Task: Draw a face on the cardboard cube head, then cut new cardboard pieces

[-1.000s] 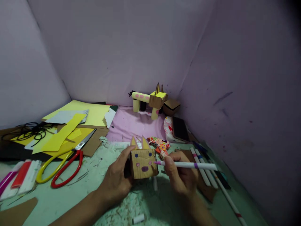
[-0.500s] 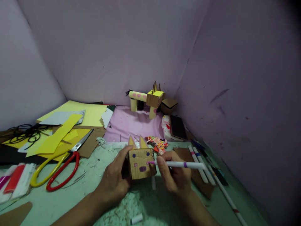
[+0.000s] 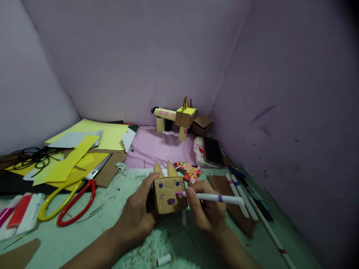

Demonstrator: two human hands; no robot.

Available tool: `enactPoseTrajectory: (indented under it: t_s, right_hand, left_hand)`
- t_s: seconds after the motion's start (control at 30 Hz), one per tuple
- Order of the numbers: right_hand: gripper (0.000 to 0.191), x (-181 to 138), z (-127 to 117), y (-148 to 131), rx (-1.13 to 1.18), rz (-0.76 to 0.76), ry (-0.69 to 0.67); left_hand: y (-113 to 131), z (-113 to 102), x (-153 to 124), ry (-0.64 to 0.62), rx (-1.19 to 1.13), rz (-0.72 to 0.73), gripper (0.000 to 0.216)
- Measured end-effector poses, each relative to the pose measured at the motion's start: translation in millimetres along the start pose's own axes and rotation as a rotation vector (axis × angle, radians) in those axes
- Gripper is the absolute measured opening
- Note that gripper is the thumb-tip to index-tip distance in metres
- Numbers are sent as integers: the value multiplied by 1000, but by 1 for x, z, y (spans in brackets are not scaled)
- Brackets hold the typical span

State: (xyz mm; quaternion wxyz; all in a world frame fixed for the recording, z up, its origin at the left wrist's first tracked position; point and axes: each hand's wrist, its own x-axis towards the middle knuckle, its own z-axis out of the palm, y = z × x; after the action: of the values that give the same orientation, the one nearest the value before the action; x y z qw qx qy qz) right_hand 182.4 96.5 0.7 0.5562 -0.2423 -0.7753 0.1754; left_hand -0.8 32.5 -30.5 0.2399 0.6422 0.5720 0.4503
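A small cardboard box head point(image 3: 165, 189) with two pointed yellow ears faces me at the front of the table. Blue eye dots, a pink cheek and a purple mouth are drawn on it. My left hand point(image 3: 140, 207) grips it by its left side, the thumb near the top corner. In my right hand point(image 3: 209, 205) is a white marker with a purple band point(image 3: 211, 196), pinched close to its tip. The purple tip meets the box face at its right, above the mouth. A white marker cap point(image 3: 163, 260) lies on the table below.
Scissors point(image 3: 91, 186) with yellow and red handles lie at left beside yellow paper point(image 3: 67, 160) and black cord point(image 3: 33, 157). A yellow paper-and-cardboard animal point(image 3: 183, 117) stands at the back. Several markers point(image 3: 237, 192), cardboard and a phone point(image 3: 213, 151) are on the right.
The marker's rear end has dipped slightly, while its tip stays at the box face. Both hands keep their holds; the whole view has shifted a little.
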Motion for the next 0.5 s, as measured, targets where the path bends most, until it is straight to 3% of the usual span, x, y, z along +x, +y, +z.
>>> enactPoseTrajectory:
  t_s: [0.5]
  right_hand:
    - [18, 0, 0, -1, -6, -39, 63]
  left_hand:
    - [-3, 0, -1, 10, -11, 10, 69]
